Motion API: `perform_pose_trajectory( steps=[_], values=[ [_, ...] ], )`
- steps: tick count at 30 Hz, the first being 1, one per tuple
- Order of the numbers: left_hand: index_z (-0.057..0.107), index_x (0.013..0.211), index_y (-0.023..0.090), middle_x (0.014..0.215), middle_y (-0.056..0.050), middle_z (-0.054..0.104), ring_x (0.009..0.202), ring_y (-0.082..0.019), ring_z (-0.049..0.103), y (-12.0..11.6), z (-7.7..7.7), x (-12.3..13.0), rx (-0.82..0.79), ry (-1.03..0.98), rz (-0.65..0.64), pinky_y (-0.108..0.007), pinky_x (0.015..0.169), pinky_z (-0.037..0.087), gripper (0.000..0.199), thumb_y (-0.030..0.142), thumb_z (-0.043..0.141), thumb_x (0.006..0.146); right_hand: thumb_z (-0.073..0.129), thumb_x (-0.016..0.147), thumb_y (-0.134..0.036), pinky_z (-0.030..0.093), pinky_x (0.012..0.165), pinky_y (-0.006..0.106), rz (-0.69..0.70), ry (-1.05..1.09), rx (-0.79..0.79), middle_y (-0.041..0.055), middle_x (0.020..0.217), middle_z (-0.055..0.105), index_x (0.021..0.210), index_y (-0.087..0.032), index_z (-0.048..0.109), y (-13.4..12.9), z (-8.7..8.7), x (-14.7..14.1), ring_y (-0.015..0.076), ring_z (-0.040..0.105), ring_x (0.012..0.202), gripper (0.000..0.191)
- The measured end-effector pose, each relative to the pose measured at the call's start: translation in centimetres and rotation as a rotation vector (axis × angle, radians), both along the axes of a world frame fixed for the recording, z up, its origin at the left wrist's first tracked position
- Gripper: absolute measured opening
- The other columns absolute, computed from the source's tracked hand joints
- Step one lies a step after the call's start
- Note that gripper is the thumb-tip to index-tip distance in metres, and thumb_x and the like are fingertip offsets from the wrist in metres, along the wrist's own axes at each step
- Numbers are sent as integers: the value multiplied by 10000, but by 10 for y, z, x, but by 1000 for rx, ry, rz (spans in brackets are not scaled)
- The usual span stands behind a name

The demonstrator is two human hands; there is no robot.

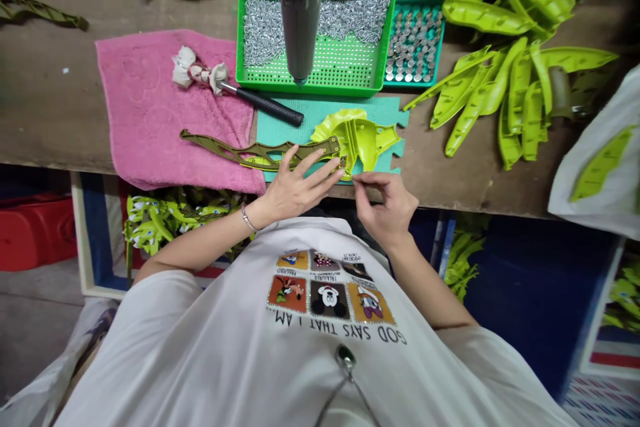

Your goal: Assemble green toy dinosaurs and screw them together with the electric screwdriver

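Lime-green ribbed moulding [363,147] (olive strip [260,155] overlapping) on teal mat [285,130], left hand [293,187] spread flat, right hand [385,203] pinched narrow at its edge.

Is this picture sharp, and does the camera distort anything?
In the head view, the wide lens seems to bow the wooden bench slightly; the dark grey cylindrical tool looms large up close; the left hand looks fairly sharp under soft, even light.
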State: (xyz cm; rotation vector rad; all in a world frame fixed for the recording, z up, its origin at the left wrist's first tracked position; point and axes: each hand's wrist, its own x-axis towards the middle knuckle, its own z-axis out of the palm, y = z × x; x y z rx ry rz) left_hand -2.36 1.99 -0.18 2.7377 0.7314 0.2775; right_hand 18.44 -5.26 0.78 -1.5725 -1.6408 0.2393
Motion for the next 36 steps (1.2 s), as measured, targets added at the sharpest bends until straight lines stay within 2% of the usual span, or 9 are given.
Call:
perform_pose_trajectory(
  steps=[5, 10, 15, 19, 24, 28, 31, 36],
  values=[
    [474, 1477, 291, 1429, -98, 608, 1453, -331, 422, 0, -7, 0, -21, -51, 1, -654, 1207, 224, 513, 286, 577, 974, 651, 874, -179, 622, 710, 301, -16, 96, -70, 14, 875, 756, 958, -247, 514, 7, -7, 2, 178, 758, 776, 174],
    [529, 1411, 300, 1385, -63, 632, 1439, -330, 438, -1, -13, 0, 100, -93, -24, -664, 1213, 200, 449, 260, 584, 968, 656, 860, -201, 595, 655, 306, -26, 191, -106, -12, 846, 757, 903, -261, 450, 12, -7, 4, 177, 754, 755, 219],
    [571, 1355, 303, 1391, -47, 615, 1446, -337, 416, -4, -10, 3, 117, -8, -15, -676, 1227, 146, 389, 337, 577, 968, 653, 847, -241, 577, 688, 336, -57, 139, -141, -7, 796, 741, 837, -267, 414, 14, -5, 1, 187, 734, 760, 241],
    [568, 1354, 340, 1404, -38, 595, 1452, -351, 398, -7, -8, 6, 102, 26, -1, -679, 1228, 143, 413, 396, 603, 947, 648, 821, -238, 558, 700, 342, -144, 149, -239, 4, 792, 731, 829, -259, 429, 14, -2, -4, 195, 717, 767, 220],
    [494, 1441, 332, 1421, -63, 589, 1434, -365, 397, -7, -12, 7, 86, -13, 6, -678, 1206, 164, 581, 439, 674, 899, 664, 774, -250, 527, 706, 344, -228, 183, -350, 14, 821, 731, 809, -243, 470, 17, 3, -6, 200, 683, 762, 198],
    [462, 1478, 316, 1389, -70, 609, 1416, -353, 415, -8, -12, 8, 118, -30, 28, -638, 1220, 138, 620, 461, 661, 908, 702, 747, -312, 508, 683, 330, -306, 193, -419, -2, 778, 724, 764, -239, 494, 17, 5, -3, 176, 636, 673, 221],
    [490, 1459, 285, 1345, -72, 631, 1399, -343, 429, -9, -12, 9, 166, -74, 42, -621, 1230, 112, 583, 440, 650, 920, 703, 737, -334, 508, 679, 320, -295, 233, -472, -9, 756, 722, 755, -236, 518, 16, 6, 0, 167, 637, 649, 210],
    [481, 1466, 306, 1375, -74, 615, 1417, -355, 409, -10, -14, 10, 84, -60, 53, -663, 1221, 112, 626, 418, 688, 886, 676, 724, -301, 497, 684, 317, -249, 303, -532, -20, 736, 718, 765, -236, 498, 21, 8, 2, 167, 658, 641, 194]
  ],
)
